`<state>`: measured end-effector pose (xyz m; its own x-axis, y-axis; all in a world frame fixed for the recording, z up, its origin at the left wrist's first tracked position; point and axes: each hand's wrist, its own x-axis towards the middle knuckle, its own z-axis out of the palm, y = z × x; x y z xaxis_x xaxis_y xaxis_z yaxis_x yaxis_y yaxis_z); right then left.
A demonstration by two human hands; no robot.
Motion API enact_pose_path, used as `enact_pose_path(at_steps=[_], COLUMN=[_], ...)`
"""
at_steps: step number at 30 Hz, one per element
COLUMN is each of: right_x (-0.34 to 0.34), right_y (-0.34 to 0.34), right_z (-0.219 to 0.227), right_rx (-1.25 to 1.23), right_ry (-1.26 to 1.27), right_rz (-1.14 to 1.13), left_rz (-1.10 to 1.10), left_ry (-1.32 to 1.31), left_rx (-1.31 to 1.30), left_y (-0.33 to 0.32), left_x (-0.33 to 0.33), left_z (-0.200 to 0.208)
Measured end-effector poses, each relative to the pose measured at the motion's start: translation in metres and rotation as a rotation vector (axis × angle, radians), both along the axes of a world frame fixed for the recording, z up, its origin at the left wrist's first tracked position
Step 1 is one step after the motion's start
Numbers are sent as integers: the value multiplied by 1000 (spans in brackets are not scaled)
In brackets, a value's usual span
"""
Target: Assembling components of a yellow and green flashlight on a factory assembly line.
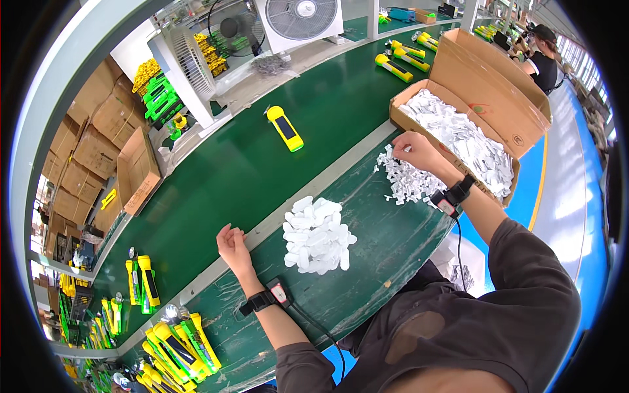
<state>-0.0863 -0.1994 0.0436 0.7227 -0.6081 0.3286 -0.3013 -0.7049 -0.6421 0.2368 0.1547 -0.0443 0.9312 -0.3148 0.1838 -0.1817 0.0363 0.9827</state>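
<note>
Many small white pieces (405, 183) — right hand (417, 150) by them, perhaps touching

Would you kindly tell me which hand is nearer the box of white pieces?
Right. The right hand is close by the box of white pieces; the left hand is much farther left.

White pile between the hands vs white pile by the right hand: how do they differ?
Piece size: the middle pile has larger, long rounded pieces; the right pile has much smaller bits.
Spread: the middle pile is heaped compactly; the right pile has loose bits scattered around its edge.
Hands: the left hand is apart from the middle pile; the right hand overlaps the right pile in view.
Shared: both white, on the green table.
</note>
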Motion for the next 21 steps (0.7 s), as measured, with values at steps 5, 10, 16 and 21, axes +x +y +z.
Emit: enact_pose_path(at_steps=[5, 10, 16, 21], right_x=[-2, -1, -18, -40], right_y=[5, 25, 67, 78], right_z=[-3, 12, 67, 96], right_rx=[300, 516, 150, -273], right_ry=[64, -20, -67, -40], right_rz=[-12, 83, 174, 308], left_rz=[-2, 1, -105, -379], left_ry=[-6, -2, 60, -21], left_rx=[0, -42, 16, 67], left_y=[-3, -4, -5, -24], left_x=[-1, -2, -16, -68], left_z=[-1, 4, 33, 79])
